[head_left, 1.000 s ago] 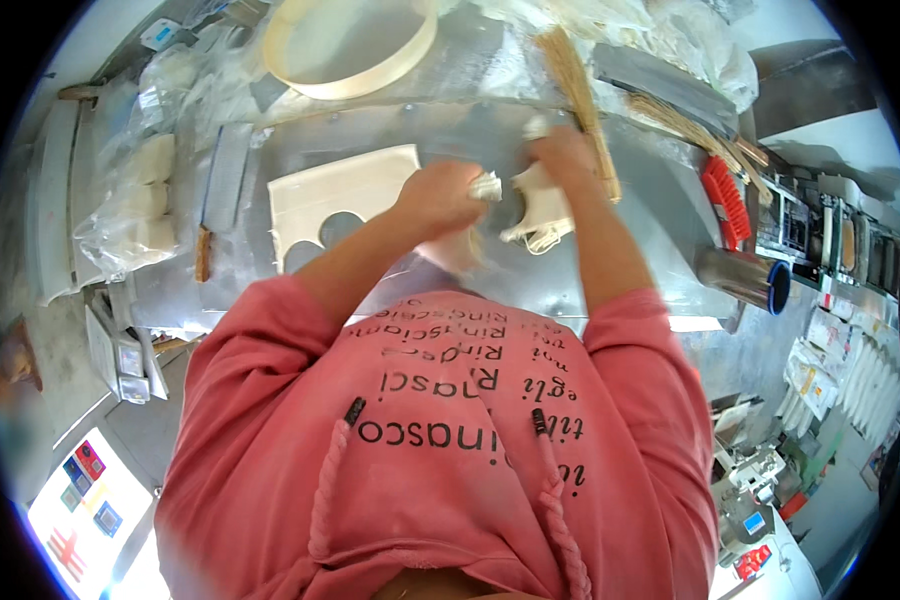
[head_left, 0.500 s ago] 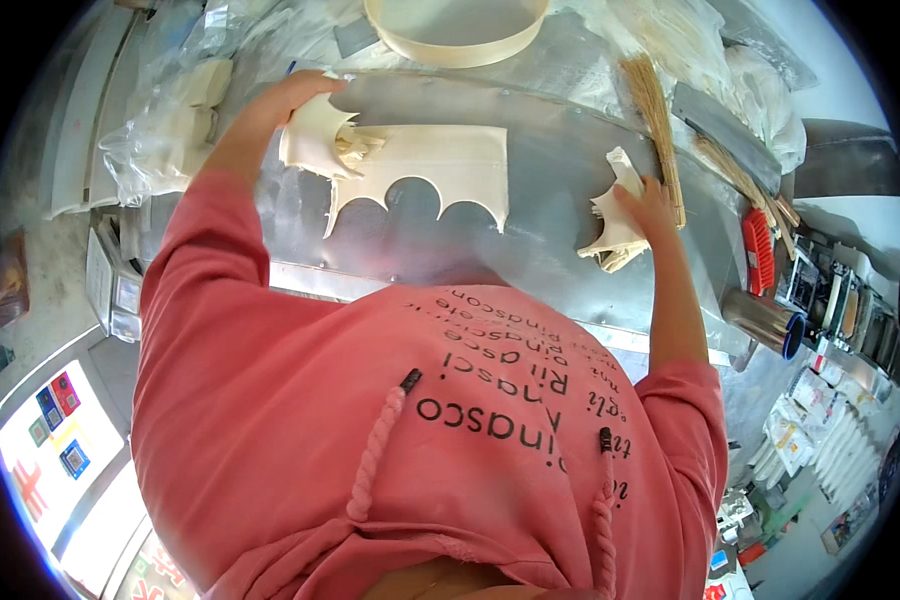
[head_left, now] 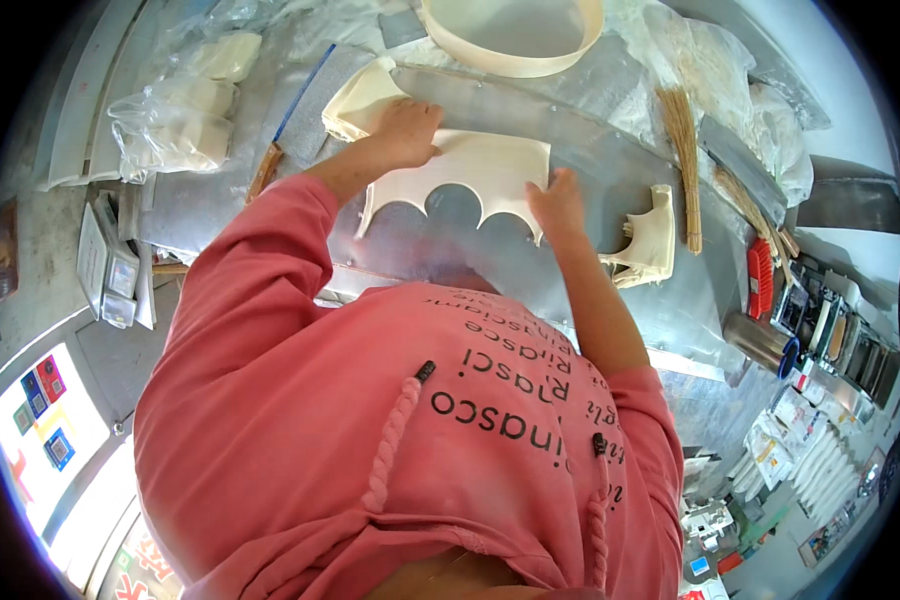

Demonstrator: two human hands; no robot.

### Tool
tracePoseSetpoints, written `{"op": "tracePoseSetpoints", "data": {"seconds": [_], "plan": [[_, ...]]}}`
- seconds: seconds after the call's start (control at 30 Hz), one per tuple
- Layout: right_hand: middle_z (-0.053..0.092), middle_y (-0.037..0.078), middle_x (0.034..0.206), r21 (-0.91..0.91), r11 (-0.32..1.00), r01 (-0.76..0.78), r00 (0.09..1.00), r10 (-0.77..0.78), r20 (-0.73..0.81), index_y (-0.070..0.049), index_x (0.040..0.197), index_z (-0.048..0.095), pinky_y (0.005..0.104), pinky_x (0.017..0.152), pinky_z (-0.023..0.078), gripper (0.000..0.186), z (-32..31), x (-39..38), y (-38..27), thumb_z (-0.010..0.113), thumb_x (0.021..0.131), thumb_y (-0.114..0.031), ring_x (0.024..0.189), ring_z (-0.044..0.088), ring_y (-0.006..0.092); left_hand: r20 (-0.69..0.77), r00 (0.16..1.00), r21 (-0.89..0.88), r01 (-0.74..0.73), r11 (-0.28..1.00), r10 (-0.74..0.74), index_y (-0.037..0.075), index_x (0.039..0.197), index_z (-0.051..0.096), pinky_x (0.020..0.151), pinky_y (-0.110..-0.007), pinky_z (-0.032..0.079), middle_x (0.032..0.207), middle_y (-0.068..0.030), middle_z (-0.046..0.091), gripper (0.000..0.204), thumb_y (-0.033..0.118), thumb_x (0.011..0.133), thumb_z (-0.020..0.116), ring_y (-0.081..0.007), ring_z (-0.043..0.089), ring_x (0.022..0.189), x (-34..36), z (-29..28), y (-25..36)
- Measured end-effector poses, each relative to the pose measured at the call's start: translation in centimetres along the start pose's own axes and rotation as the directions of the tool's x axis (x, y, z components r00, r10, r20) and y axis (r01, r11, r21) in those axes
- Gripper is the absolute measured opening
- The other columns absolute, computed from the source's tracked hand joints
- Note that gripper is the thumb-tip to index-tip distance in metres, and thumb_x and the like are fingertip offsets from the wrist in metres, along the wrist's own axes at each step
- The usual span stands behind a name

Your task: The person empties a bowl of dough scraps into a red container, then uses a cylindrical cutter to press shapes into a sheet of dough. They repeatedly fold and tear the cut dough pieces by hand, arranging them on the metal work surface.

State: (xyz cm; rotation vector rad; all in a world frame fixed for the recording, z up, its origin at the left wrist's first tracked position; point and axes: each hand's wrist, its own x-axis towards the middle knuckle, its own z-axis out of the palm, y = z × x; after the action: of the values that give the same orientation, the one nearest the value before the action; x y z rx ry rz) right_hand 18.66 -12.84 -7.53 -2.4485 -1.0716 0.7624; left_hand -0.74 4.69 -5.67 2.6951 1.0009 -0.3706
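Note:
A flat cream sheet of dough (head_left: 475, 165) with round cut-outs along its near edge lies on the metal table (head_left: 590, 130). My left hand (head_left: 407, 130) presses down on its far left corner, fingers spread. My right hand (head_left: 557, 205) rests on the sheet's near right corner. Neither hand grips anything. A folded cream scrap (head_left: 362, 98) lies just left of my left hand. A pile of cut dough pieces (head_left: 650, 240) sits to the right of my right hand.
A large cream ring (head_left: 515, 40) stands at the back. Bundles of thin sticks (head_left: 682, 150) lie at the right. Plastic bags of pale dough (head_left: 175, 125) sit at the left. A red brush (head_left: 760, 278) and a metal cup (head_left: 760, 342) stand on the right edge.
My right hand left the cut pieces at the right and came onto the sheet's right corner. My left hand set the scrap down at the left and moved onto the sheet.

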Motion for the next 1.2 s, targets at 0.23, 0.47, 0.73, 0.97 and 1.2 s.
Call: {"op": "tracePoseSetpoints", "data": {"seconds": [0.23, 0.47, 0.73, 0.97, 1.2], "plan": [[0.061, 0.023, 0.107, -0.113, 0.994, 0.0, 0.97, 0.027, 0.241, 0.0, 0.108, 0.056, 0.0462, 0.085, 0.045, 0.039, 1.0, 2.2, 0.6, 0.054, 0.077, -0.024, 0.1, 0.058, 0.0392, 0.045, 0.97, 0.182, -0.241, 0.953, 0.237, 0.007, 0.083, 0.068, 0.078, -0.042, 0.046, 0.086, -0.0146, 0.062, 0.026, 0.032, 0.072, 0.066, -0.0295, 0.06, 0.087, -2.5, -0.4, -4.1], [0.061, 0.02, 0.102, -0.429, 0.89, 0.155, 0.907, -0.301, -0.295, -0.001, 0.104, 0.057, 0.0439, 0.083, 0.045, 0.031, -3.1, -0.3, 2.9, 0.058, 0.08, -0.021, 0.095, 0.058, 0.0366, 0.364, 0.928, -0.679, 0.205, 0.704, 0.08, 0.002, 0.084, 0.059, 0.058, -0.031, 0.048, 0.075, -0.0117, 0.064, 0.024, 0.027, 0.083, 0.058, -0.0208, 0.063, 0.066, -5.7, 0.0, -0.2], [0.056, 0.012, 0.079, 0.821, 0.545, -0.171, 0.896, -0.26, 0.359, -0.001, 0.091, 0.056, 0.0345, 0.068, 0.045, 0.031, -3.7, -6.4, -1.8, 0.058, 0.087, -0.032, 0.075, 0.053, 0.0135, 0.39, 0.916, -0.867, 0.4, -0.297, 0.095, 0.002, 0.097, 0.057, 0.059, -0.027, 0.047, 0.08, -0.0102, 0.064, 0.033, 0.034, 0.088, 0.055, -0.0188, 0.063, 0.07, -2.7, -0.7, 9.7], [0.06, 0.013, 0.07, 0.106, 0.989, 0.102, 0.993, -0.108, 0.052, 0.0, 0.082, 0.059, 0.0375, 0.062, 0.045, 0.024, -3.4, 1.3, 6.1, 0.06, 0.078, -0.024, 0.064, 0.055, 0.0273, -0.148, 0.975, -0.832, -0.031, 0.554, -0.168, 0.004, 0.106, 0.058, 0.076, -0.036, 0.047, 0.095, -0.0106, 0.063, 0.03, 0.028, 0.089, 0.053, -0.0226, 0.06, 0.085, -1.8, 3.0, 12.2], [0.064, 0.019, 0.093, -0.02, 1.0, -0.016, 0.993, 0.018, 0.114, -0.002, 0.092, 0.059, 0.0435, 0.076, 0.048, 0.028, -3.7, 1.4, 7.4, 0.056, 0.076, -0.025, 0.086, 0.061, 0.0376, -0.35, 0.906, -0.162, -0.308, 0.938, 0.237, 0.009, 0.137, 0.034, 0.109, -0.042, 0.022, 0.145, -0.01, 0.028, 0.058, 0.028, 0.086, 0.053, -0.0244, 0.023, 0.136, -5.0, 5.5, 14.8]]}}
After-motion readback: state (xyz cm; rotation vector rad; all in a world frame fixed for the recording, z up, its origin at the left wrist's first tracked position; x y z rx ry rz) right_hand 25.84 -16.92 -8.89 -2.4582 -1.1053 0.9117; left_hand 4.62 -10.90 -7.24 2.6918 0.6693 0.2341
